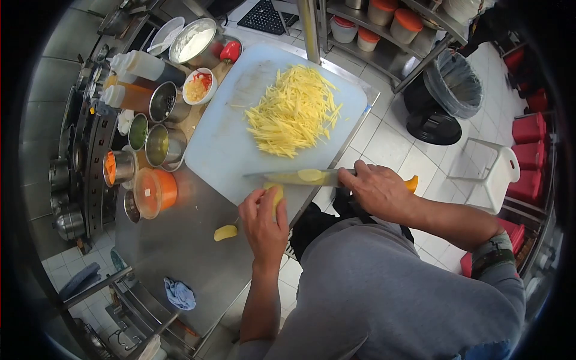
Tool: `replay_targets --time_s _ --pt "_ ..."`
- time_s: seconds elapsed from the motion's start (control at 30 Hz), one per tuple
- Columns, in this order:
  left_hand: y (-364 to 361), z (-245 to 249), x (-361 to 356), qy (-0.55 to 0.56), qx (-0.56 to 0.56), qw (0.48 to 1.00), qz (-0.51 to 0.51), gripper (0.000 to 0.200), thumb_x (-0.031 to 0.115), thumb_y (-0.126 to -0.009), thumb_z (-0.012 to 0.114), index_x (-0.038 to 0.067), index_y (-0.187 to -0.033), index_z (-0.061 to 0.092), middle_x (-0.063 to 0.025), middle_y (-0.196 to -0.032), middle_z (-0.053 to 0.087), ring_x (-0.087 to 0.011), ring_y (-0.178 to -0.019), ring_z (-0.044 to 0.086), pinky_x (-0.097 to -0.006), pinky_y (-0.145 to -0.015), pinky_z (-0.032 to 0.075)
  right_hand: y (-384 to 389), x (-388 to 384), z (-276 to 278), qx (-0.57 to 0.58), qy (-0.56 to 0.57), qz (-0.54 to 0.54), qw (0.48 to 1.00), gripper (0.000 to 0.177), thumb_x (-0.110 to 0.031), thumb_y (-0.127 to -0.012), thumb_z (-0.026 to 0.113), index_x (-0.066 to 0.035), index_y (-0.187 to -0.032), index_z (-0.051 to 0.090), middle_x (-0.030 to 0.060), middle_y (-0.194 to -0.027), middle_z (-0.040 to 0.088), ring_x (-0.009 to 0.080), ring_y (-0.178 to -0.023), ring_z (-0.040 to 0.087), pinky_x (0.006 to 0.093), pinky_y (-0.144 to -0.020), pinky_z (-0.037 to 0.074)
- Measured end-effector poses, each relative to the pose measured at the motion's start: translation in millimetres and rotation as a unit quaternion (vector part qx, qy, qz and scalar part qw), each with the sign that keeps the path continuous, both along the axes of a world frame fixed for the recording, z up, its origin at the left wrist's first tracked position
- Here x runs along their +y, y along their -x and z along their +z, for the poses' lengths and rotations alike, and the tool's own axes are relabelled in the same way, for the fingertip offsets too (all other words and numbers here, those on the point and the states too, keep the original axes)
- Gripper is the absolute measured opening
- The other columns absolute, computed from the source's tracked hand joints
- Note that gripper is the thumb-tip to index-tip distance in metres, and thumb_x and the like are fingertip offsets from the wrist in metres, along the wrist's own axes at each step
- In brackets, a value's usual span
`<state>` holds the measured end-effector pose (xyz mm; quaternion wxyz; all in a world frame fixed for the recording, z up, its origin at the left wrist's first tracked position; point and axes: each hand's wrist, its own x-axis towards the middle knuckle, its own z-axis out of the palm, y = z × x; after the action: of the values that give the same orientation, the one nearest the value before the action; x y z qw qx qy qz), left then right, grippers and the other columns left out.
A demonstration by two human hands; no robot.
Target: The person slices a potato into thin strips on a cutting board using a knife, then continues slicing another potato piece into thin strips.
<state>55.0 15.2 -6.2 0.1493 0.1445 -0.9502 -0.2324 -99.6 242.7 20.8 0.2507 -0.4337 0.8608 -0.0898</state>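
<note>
On the white cutting board (pixel 222 144), my left hand (pixel 264 222) has its fingers closed around a peeled yellow potato (pixel 276 201) near the board's front edge. My right hand (pixel 379 189) grips a kitchen knife (pixel 336 177) by its yellow handle. The blade points left, just beyond the potato, and a thin slice (pixel 310 175) clings to its side. Farther up the board lies a large heap of thin yellow potato strips (pixel 294 111). A loose yellow slice (pixel 225 233) rests on the steel table, left of my left hand.
Along the board's left side stand metal pots (pixel 165 146), a bowl of chopped garlic and red pepper (pixel 200 87), squeeze bottles (pixel 129 96) and an orange tub (pixel 157 191). A crumpled cloth (pixel 179 294) lies near the table's front. Right are a lined bin (pixel 453 84) and white stool (pixel 489 174).
</note>
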Motion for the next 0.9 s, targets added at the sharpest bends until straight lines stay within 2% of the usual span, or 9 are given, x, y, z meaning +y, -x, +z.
replay_targets --time_s 0.1,0.2,0.3,0.4,0.5,0.6,0.73,0.9 --pt "32 43 -2 0.010 -0.041 0.989 -0.142 0.036 0.010 -0.088 0.077 0.010 -0.123 0.067 -0.0088 -0.120 0.060 -0.0313 -0.110 0.057 -0.0471 -0.097 0.045 -2 -3 11 0.003 0.026 -0.009 1.000 0.035 -0.011 -0.093 0.061 -0.012 -0.128 0.054 0.0174 -0.105 0.061 0.0347 -0.086 0.071 0.0432 -0.076 0.058" --pt "49 44 -16 0.042 -0.092 0.975 -0.199 0.032 0.010 -0.086 0.078 0.012 -0.115 0.067 -0.0042 -0.118 0.063 -0.0270 -0.110 0.057 -0.0447 -0.096 0.044 -3 -7 14 0.052 0.088 -0.009 0.995 0.023 -0.018 -0.096 0.063 -0.011 -0.118 0.058 0.0145 -0.093 0.062 0.0346 -0.080 0.071 0.0452 -0.074 0.058" --pt "53 53 -26 0.064 -0.127 0.962 -0.233 0.026 0.009 -0.084 0.078 0.012 -0.108 0.067 -0.0008 -0.112 0.066 -0.0239 -0.108 0.059 -0.0425 -0.094 0.044 1 -9 16 0.042 0.110 -0.011 0.993 0.024 -0.016 -0.095 0.064 -0.011 -0.118 0.059 0.0147 -0.093 0.062 0.0345 -0.080 0.071 0.0451 -0.074 0.058" --pt "39 66 -39 0.046 -0.082 0.961 -0.259 0.021 0.006 -0.084 0.077 0.011 -0.104 0.070 -0.0015 -0.102 0.068 -0.0250 -0.099 0.062 -0.0419 -0.090 0.045 9 -6 8 0.013 0.080 -0.025 0.996 0.028 -0.016 -0.095 0.064 -0.011 -0.121 0.059 0.0148 -0.095 0.063 0.0336 -0.080 0.072 0.0457 -0.074 0.058" --pt "15 70 -65 0.000 -0.171 0.959 -0.227 0.016 0.004 -0.084 0.075 0.009 -0.099 0.072 -0.0032 -0.093 0.068 -0.0272 -0.092 0.064 -0.0410 -0.087 0.047 22 -2 15 -0.065 0.047 -0.080 0.994 0.028 -0.016 -0.095 0.065 -0.011 -0.122 0.058 0.0149 -0.100 0.065 0.0327 -0.082 0.072 0.0469 -0.077 0.057" --pt "8 43 -80 0.017 -0.219 0.947 -0.234 0.015 0.004 -0.085 0.075 0.008 -0.099 0.073 -0.0049 -0.090 0.068 -0.0286 -0.090 0.064 -0.0410 -0.084 0.049 22 3 5 -0.129 0.098 -0.093 0.982 0.026 -0.017 -0.097 0.065 -0.011 -0.122 0.058 0.0152 -0.104 0.067 0.0335 -0.084 0.073 0.0483 -0.080 0.056" --pt "10 30 -75 0.016 -0.223 0.951 -0.213 0.019 0.005 -0.085 0.076 0.007 -0.103 0.072 -0.0060 -0.095 0.068 -0.0294 -0.092 0.064 -0.0415 -0.085 0.051 18 1 2 -0.149 0.103 -0.085 0.980 0.025 -0.017 -0.099 0.065 -0.010 -0.122 0.058 0.0153 -0.104 0.068 0.0357 -0.087 0.072 0.0488 -0.082 0.056" --pt "0 17 -61 -0.016 -0.159 0.977 -0.138 0.024 0.005 -0.087 0.075 0.005 -0.111 0.071 -0.0118 -0.108 0.066 -0.0324 -0.099 0.065 -0.0429 -0.089 0.053 11 -2 -7 -0.143 0.090 -0.061 0.984 0.023 -0.018 -0.101 0.060 -0.008 -0.122 0.057 0.0169 -0.098 0.068 0.0373 -0.089 0.071 0.0491 -0.082 0.056"
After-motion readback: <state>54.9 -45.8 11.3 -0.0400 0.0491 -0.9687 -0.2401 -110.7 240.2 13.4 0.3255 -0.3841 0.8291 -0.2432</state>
